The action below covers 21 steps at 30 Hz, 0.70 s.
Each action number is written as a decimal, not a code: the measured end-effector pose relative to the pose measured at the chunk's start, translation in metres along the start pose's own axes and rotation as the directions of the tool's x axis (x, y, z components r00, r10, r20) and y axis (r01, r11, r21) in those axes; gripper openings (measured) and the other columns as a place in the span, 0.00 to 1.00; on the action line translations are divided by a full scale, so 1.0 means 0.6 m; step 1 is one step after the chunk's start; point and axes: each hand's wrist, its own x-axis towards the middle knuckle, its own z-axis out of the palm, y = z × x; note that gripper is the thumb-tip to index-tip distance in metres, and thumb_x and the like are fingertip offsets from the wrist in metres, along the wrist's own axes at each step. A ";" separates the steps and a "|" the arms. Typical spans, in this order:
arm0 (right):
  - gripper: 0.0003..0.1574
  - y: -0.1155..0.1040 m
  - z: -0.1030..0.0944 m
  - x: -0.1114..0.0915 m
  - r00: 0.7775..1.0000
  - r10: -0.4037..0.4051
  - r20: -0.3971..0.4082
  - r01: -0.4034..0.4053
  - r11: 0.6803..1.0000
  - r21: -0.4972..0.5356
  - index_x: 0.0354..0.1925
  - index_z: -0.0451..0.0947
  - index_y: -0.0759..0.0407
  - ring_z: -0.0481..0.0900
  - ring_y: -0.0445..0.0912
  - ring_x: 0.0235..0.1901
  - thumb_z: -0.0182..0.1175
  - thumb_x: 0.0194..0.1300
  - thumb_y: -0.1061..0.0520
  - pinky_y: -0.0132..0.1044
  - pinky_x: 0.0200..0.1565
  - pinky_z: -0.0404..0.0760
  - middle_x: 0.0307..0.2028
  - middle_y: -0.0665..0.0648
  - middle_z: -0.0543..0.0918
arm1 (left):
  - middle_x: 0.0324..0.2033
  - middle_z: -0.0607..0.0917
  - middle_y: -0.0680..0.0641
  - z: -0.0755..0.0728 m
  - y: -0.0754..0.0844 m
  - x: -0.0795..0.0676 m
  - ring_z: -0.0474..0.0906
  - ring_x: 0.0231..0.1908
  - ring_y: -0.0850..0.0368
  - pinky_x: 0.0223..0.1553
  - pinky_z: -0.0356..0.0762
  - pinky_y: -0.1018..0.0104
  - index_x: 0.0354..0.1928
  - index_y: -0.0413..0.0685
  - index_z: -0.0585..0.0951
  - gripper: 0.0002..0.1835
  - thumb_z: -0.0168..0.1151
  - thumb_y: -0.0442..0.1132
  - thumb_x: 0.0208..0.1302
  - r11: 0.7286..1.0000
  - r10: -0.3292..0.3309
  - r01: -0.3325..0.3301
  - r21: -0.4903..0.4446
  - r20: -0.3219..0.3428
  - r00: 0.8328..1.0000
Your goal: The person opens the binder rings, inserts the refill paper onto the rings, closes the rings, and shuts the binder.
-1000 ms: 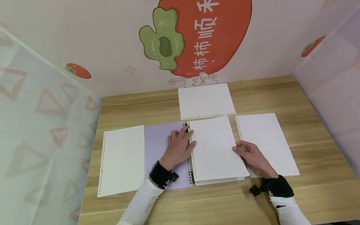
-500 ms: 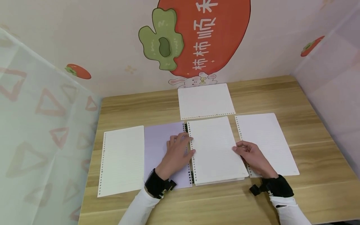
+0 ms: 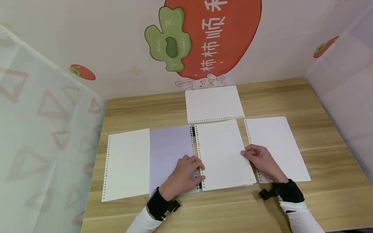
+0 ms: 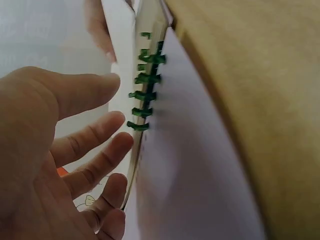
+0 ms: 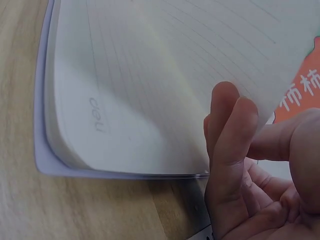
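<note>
A loose-leaf binder lies open, its lavender cover (image 3: 169, 142) flat on the left and its pages on the right. Along the spine, green rings (image 4: 142, 95) show in the left wrist view. A white punched sheet (image 3: 222, 152) lies over the pages, its holed edge beside the rings. My right hand (image 3: 260, 158) pinches that sheet's right edge between thumb and fingers, holding it slightly raised above the lined page (image 5: 115, 100). Near the spine's lower end, my left hand (image 3: 183, 176) has loosely bent fingers, with thumb and fingertips at the holed edge. Whether every hole sits on a ring cannot be seen.
Three loose punched sheets surround the binder: a left sheet (image 3: 126, 165), a back sheet (image 3: 214, 103) and a right sheet (image 3: 276, 149). The left one meets the cover. All lie on a wooden table (image 3: 221, 213), with a printed wall (image 3: 116, 38) behind.
My left hand has moved down the spine from its upper part to near its lower end. The sheet's lower edge has settled closer to the pages. My right hand keeps its place.
</note>
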 end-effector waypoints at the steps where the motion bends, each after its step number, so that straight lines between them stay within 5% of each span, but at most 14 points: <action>1: 0.25 -0.001 -0.001 0.000 1.000 0.003 0.001 -0.003 1.000 -0.006 0.46 0.78 0.67 0.69 0.42 0.20 0.62 0.72 0.44 0.33 0.24 0.66 0.20 0.53 0.73 | 0.51 0.80 0.56 0.002 0.000 -0.001 0.67 0.46 0.57 0.53 0.65 0.54 0.49 0.57 0.83 0.14 0.67 0.52 0.67 1.000 0.003 -0.003 0.005 0.006 1.000; 21: 0.24 0.000 -0.009 -0.004 0.999 -0.014 0.046 0.016 0.999 -0.032 0.40 0.80 0.65 0.74 0.46 0.18 0.63 0.71 0.43 0.34 0.22 0.70 0.18 0.57 0.76 | 0.43 0.80 0.62 0.009 0.008 -0.009 0.64 0.40 0.64 0.46 0.62 0.65 0.42 0.62 0.85 0.14 0.75 0.56 0.58 0.994 0.081 -0.085 0.075 0.065 0.995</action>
